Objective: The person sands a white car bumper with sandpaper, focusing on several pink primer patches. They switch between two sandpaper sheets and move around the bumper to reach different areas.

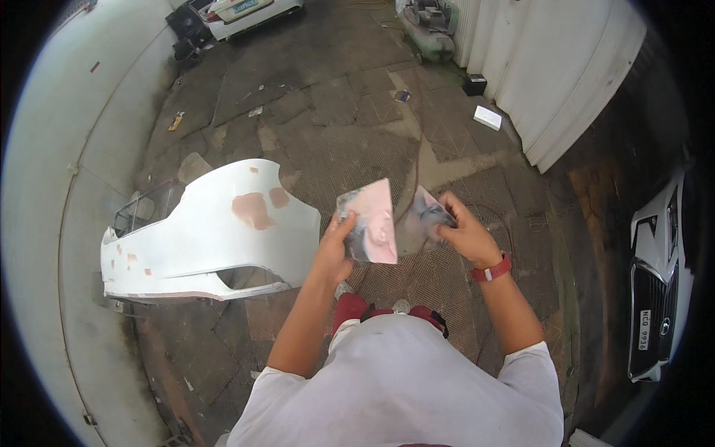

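Note:
My left hand (337, 249) grips a flat rectangular mixing board (355, 200) by its left edge, thumb on top. Pink putty (378, 227) covers much of the board, with dark grey smears along its left side. To the right of the board, my right hand (471, 235) is closed on a thin putty spreader (426, 211), which is smeared grey and pink and blurred by motion. A gap separates spreader and board. Left of my hands, a white car bumper (201, 223) with several pinkish filler patches (253, 211) rests low over the floor.
A pale wall (67, 186) runs along the left. At the far end are a white car (253, 16) and an air compressor (432, 33). A white box (488, 117) lies by the corrugated panel (551, 67). Another car's front (655, 290) stands at right.

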Demonstrator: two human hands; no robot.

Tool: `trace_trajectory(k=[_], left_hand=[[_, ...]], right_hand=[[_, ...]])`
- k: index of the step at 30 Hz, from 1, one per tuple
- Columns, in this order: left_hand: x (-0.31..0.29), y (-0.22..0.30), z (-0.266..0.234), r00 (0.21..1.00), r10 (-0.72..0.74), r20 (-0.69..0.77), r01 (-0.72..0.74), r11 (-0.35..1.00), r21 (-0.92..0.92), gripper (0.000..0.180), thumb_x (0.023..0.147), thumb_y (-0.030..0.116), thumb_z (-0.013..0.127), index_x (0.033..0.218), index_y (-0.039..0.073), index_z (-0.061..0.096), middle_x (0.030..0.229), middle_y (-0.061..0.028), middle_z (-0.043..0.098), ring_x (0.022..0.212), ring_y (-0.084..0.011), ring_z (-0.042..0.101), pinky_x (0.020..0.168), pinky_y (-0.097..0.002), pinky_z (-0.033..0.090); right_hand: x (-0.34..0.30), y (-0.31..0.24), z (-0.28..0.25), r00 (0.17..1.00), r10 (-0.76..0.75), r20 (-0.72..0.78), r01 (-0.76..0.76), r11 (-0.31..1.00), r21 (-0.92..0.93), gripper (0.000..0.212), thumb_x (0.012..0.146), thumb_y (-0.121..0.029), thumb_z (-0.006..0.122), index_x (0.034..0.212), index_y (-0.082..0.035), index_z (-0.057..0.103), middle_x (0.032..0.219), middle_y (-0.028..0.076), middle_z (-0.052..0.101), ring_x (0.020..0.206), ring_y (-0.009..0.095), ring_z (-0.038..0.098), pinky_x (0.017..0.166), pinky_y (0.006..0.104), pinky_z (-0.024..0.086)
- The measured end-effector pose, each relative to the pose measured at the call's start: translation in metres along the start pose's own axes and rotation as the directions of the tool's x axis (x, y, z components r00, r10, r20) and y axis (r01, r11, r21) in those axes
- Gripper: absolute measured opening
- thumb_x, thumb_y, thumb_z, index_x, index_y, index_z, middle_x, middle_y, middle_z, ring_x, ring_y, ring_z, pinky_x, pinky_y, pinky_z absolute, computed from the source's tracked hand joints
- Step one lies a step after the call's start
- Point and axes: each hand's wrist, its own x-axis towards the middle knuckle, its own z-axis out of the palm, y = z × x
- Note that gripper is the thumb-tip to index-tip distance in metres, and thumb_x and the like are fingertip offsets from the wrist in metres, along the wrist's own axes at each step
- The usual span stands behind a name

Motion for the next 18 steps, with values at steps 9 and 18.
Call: trace_trajectory(k=[9,18], left_hand=[[0.014,-0.029,0.001,0.863,0.504,-0.018,-0.424,0.744,0.516,0.036,0.112,0.023,0.055,0.139,-0.001,0.058,0.129,-0.0144,0.068,0.117,-0.0217,0.063,0.103,-0.0346,0.049],[0.014,-0.008,-0.009,0.897,0.396,-0.198,-0.368,0.915,0.165,0.043,0.11,0.018,0.057,0.148,-0.001,0.048,0.138,-0.0158,0.061,0.122,-0.0253,0.065,0.105,-0.0416,0.054]], right_hand=[[-0.034,-0.044,0.076,0.827,-0.515,0.228,0.465,0.397,-0.791,0.055,0.086,-0.005,0.068,0.138,-0.022,0.068,0.144,0.013,0.059,0.141,0.041,0.05,0.117,0.0701,0.031],[-0.041,-0.083,0.063,0.768,-0.548,0.331,0.632,0.566,-0.53,0.056,0.091,-0.001,0.06,0.144,-0.02,0.061,0.154,0.019,0.048,0.149,0.047,0.042,0.121,0.0733,0.027]])
